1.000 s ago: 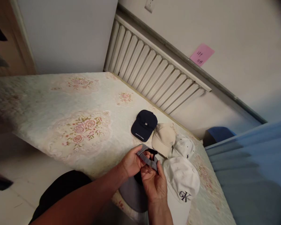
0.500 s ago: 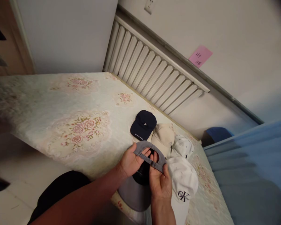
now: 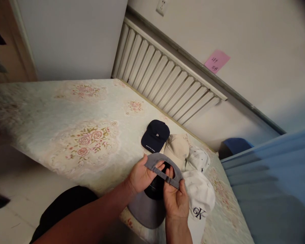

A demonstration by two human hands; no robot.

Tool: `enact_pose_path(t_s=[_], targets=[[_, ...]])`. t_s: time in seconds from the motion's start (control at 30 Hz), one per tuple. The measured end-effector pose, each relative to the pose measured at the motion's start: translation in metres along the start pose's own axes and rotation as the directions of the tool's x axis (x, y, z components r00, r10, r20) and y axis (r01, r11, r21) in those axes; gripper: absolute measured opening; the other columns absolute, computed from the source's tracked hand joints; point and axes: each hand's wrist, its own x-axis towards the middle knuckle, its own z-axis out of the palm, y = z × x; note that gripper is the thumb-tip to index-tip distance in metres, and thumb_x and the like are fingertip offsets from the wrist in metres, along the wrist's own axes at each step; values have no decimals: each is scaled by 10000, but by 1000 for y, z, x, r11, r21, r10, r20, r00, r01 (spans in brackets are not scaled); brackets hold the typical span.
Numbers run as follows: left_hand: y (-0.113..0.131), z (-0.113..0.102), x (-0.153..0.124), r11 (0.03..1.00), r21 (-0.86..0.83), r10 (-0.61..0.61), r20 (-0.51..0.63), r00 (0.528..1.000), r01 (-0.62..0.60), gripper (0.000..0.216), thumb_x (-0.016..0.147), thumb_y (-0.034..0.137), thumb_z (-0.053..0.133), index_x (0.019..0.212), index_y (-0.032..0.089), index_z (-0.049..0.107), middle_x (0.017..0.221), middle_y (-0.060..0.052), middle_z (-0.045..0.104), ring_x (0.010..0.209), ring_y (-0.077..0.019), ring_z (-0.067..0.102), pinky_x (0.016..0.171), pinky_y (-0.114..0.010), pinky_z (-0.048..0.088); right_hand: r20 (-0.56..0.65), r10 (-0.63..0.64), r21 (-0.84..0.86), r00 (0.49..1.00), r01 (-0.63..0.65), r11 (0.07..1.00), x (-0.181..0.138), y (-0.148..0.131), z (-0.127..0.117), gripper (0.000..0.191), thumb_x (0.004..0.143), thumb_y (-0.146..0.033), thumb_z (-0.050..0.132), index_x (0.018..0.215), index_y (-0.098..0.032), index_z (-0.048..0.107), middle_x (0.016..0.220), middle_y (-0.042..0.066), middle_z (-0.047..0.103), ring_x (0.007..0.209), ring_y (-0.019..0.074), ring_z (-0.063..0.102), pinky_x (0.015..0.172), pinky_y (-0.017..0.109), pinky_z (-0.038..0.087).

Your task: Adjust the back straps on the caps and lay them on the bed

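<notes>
A grey baseball cap [image 3: 147,211] is held up between both my hands, its brim toward me and its dark inside showing. My left hand [image 3: 142,174] grips the back rim on the left, thumb outside, fingers through the opening above the strap. On the right side of that rim, my right hand [image 3: 176,198] is closed round the edge near the strap buckle. Beyond the hands lie a navy cap [image 3: 156,135], a beige cap [image 3: 178,149] and a white cap [image 3: 198,158]. Partly behind my right hand is a white cap with black letters [image 3: 200,196].
The caps lie on a flower-patterned bed cover [image 3: 127,132]. A white radiator [image 3: 165,74] runs along the wall behind it, with a pink note [image 3: 217,61] above. A blue curtain [image 3: 271,179] hangs at the right; a dark round object [image 3: 66,210] stands by the near edge.
My right hand has shifted slightly right along with its side of the grey cap, and the back opening looks a little wider. My left hand stays nearly in place.
</notes>
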Motion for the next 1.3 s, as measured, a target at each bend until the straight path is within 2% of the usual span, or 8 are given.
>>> enact_pose_path(t_s=[0.13, 0.27, 0.47, 0.7, 0.87, 1.03, 1.3], targets=[[-1, 2, -1, 1000, -7, -4, -13, 1000, 4, 498, 922, 405, 414, 1248, 29, 445, 1183, -215, 603, 1185, -260, 537, 1045, -374, 390, 76, -35, -33, 997, 37, 999, -2, 3, 0, 306, 867, -354, 525, 1030, -127, 648, 1203, 95, 641, 1220, 199, 511, 1069, 399, 384], [-3, 2, -2, 1000, -2, -21, -23, 1000, 21, 546, 921, 400, 416, 1300, 6, 398, 1241, -237, 561, 1207, -263, 517, 1042, -362, 390, 173, -21, -129, 985, 43, 991, -4, 10, 1, 272, 810, -261, 596, 1042, -129, 648, 1217, 84, 632, 1238, 186, 491, 1102, 391, 338], [-2, 0, -2, 1000, 11, -20, -10, 1000, 20, 573, 913, 398, 440, 1326, 7, 363, 1251, -238, 553, 1211, -266, 513, 1044, -362, 387, 110, -11, -123, 994, 24, 992, 1, 11, 3, 211, 839, -226, 553, 1004, -143, 654, 1175, 74, 651, 1213, 158, 514, 1079, 361, 375], [-5, -3, -2, 1000, 10, 8, -9, 1000, -7, 485, 920, 355, 441, 1298, 57, 381, 1214, -208, 586, 1218, -273, 505, 1046, -389, 381, 15, -61, -81, 998, 62, 995, 8, -1, -10, 209, 881, -204, 476, 989, -144, 644, 1159, 70, 663, 1203, 148, 524, 1046, 365, 410], [-9, -2, -2, 999, 36, -7, -33, 999, 8, 455, 925, 371, 421, 1265, 69, 408, 1235, -219, 562, 1202, -274, 521, 1026, -386, 397, 35, -45, -75, 998, 48, 996, 4, 5, -8, 205, 850, -225, 532, 999, -143, 647, 1145, 75, 669, 1204, 158, 524, 1050, 357, 406], [-8, -2, -3, 999, 47, -5, -21, 1000, 6, 493, 922, 371, 422, 1292, 48, 383, 1277, -247, 519, 1212, -280, 510, 1027, -380, 395, 32, 22, -98, 999, -19, 995, 2, 9, 1, 207, 862, -162, 489, 987, -138, 652, 1127, 63, 676, 1180, 137, 542, 1045, 331, 415], [-6, 1, -4, 999, 30, 19, -29, 999, -18, 496, 918, 335, 443, 1322, 60, 356, 1193, -199, 599, 1197, -275, 524, 1040, -386, 385, 6, -46, -156, 999, 46, 987, 9, -4, -11, 174, 857, -172, 510, 946, -139, 655, 1070, 64, 698, 1182, 141, 541, 1050, 333, 405]])
